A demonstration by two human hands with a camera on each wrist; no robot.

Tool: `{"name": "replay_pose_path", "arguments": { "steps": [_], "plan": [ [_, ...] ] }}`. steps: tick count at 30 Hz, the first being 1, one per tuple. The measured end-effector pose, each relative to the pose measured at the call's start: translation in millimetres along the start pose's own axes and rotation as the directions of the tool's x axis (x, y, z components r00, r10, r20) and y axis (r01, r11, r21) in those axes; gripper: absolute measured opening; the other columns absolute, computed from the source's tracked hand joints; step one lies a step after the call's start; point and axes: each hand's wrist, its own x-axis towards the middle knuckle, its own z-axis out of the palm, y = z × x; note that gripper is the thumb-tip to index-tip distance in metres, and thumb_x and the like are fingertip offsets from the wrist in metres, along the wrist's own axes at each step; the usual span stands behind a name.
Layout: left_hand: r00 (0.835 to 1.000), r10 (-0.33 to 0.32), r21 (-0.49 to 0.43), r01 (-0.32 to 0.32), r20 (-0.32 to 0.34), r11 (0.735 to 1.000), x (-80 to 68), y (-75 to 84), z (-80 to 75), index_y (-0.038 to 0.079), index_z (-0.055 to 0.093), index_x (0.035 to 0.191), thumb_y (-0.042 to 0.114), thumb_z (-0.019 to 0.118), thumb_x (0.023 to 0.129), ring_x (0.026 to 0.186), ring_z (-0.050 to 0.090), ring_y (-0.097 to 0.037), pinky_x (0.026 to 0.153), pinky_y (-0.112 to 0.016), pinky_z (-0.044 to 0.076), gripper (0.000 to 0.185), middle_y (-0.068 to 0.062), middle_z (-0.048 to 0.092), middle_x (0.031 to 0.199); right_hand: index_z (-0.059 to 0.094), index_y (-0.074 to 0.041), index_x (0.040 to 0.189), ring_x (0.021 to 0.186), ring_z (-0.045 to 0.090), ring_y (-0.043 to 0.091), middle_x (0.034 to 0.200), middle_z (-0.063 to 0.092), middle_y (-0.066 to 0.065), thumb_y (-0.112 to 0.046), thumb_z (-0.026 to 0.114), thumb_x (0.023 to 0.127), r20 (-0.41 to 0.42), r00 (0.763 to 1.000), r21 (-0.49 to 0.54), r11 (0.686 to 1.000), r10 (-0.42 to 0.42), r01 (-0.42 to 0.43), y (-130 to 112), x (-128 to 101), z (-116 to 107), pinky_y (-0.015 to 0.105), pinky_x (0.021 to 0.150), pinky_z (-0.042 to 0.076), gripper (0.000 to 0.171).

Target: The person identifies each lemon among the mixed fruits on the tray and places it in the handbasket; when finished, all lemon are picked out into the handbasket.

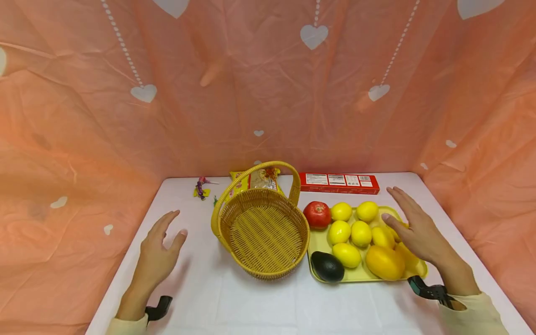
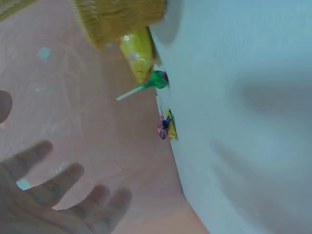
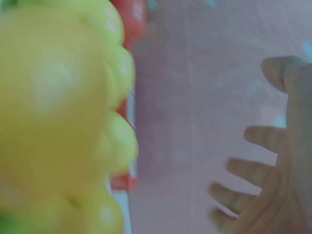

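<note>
My left hand (image 1: 157,253) hovers over the table left of a woven basket (image 1: 268,274), fingers spread and holding nothing. The basket has an arched handle and no contents. On the right, my right hand (image 1: 420,232) is held above the edge of a yellow tray (image 1: 360,278), its fingers extended and apart. Several lemons (image 1: 346,255), a mango (image 1: 385,263), a dark avocado (image 1: 328,266) and a red pomegranate (image 1: 317,214) are on or at the tray. In the right wrist view a large blurred yellow fruit (image 3: 53,97) fills the left side.
Behind the basket lies a yellow snack bag (image 1: 264,180), partly hidden. A red box (image 1: 340,183) lies along the back edge. Small wrapped candies (image 1: 201,190) sit at the back left, and a green lollipop (image 2: 158,79) shows near the bag. Pink curtains (image 1: 268,93) enclose the table.
</note>
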Motion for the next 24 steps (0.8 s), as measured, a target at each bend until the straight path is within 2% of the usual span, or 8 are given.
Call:
{"name": "replay_pose_path", "arguments": {
  "steps": [2,4,7,9,12,16,20,24],
  "plan": [
    [0.999,-0.001,-0.070,-0.001,-0.037,0.998,-10.5,1.5,-4.7,0.019,0.058,0.159,0.018,0.069,0.108,0.152,0.050,-0.029,0.118,-0.030,0.054,0.052,-0.014,0.054,0.165,0.036,-0.016,0.172,0.149,0.039,0.063,0.173,0.037,0.029,-0.034,0.061,0.113,-0.030,0.999,0.021,0.999,0.027,-0.026,9.9,-5.9,-13.5,0.067,0.128,0.038,0.067],
    [0.998,0.001,-0.142,-0.010,-0.065,0.990,-21.7,5.2,-7.9,0.022,0.063,0.155,0.013,0.071,0.107,0.145,0.056,-0.008,0.106,-0.009,0.053,0.049,-0.008,0.060,0.161,0.047,-0.018,0.167,0.144,0.057,0.036,0.165,0.055,0.008,-0.033,0.061,0.113,-0.047,0.997,0.036,0.998,0.060,-0.059,20.4,-11.9,-26.1,0.033,0.117,0.052,0.058],
    [0.996,-0.003,-0.275,-0.022,-0.092,0.961,-37.6,14.3,-7.8,0.015,0.068,0.149,0.004,0.070,0.106,0.133,0.058,0.009,0.102,-0.003,0.051,0.045,0.002,0.066,0.154,0.060,-0.014,0.157,0.121,0.063,-0.009,0.140,0.064,-0.027,-0.027,0.063,0.113,-0.065,0.995,0.091,0.994,0.073,-0.067,34.8,-19.0,-38.5,-0.001,0.085,0.041,0.046],
    [0.995,-0.006,-0.353,-0.030,-0.100,0.935,-47.7,22.1,-3.0,0.008,0.069,0.146,-0.002,0.070,0.105,0.130,0.062,0.008,0.102,-0.006,0.053,0.042,0.008,0.069,0.148,0.064,-0.011,0.153,0.112,0.052,-0.027,0.128,0.058,-0.043,-0.023,0.063,0.113,-0.064,0.995,0.142,0.988,0.072,-0.062,42.5,-22.5,-41.6,-0.002,0.083,0.042,0.042],
    [0.994,-0.008,-0.471,-0.044,-0.106,0.881,-60.9,32.9,13.6,-0.002,0.070,0.141,-0.011,0.070,0.101,0.129,0.068,-0.001,0.103,-0.012,0.057,0.040,0.010,0.074,0.140,0.065,-0.005,0.150,0.110,0.054,-0.028,0.125,0.058,-0.046,-0.018,0.063,0.112,-0.060,0.996,0.190,0.981,0.060,-0.047,51.8,-25.6,-38.3,-0.003,0.085,0.044,0.040],
    [0.995,-0.025,-0.573,-0.034,-0.094,0.819,-76.6,48.1,45.2,-0.007,0.072,0.135,-0.017,0.072,0.095,0.126,0.070,-0.009,0.100,-0.019,0.062,0.041,-0.001,0.075,0.137,0.065,-0.003,0.149,0.108,0.053,-0.027,0.122,0.058,-0.047,-0.018,0.065,0.111,-0.037,0.995,0.194,0.978,0.089,-0.080,64.3,-26.7,-26.5,-0.002,0.084,0.045,0.041],
    [0.995,-0.102,-0.598,0.071,-0.018,0.798,-89.1,62.1,74.7,-0.001,0.073,0.136,-0.009,0.077,0.095,0.128,0.067,-0.010,0.099,-0.022,0.063,0.042,-0.007,0.068,0.145,0.062,-0.001,0.151,0.108,0.052,-0.027,0.121,0.058,-0.045,-0.024,0.068,0.111,-0.005,0.990,0.212,0.968,0.139,-0.135,78.9,-25.3,-12.6,-0.001,0.084,0.048,0.046],
    [0.974,-0.216,-0.593,0.211,0.062,0.777,-96.3,73.1,95.2,0.006,0.073,0.140,0.003,0.081,0.097,0.133,0.061,-0.015,0.102,-0.021,0.061,0.044,-0.005,0.059,0.153,0.060,0.001,0.152,0.108,0.055,-0.024,0.123,0.060,-0.042,-0.024,0.070,0.110,0.019,0.987,0.248,0.956,0.159,-0.159,91.9,-24.7,-0.9,0.000,0.084,0.051,0.050]
  ]
}}
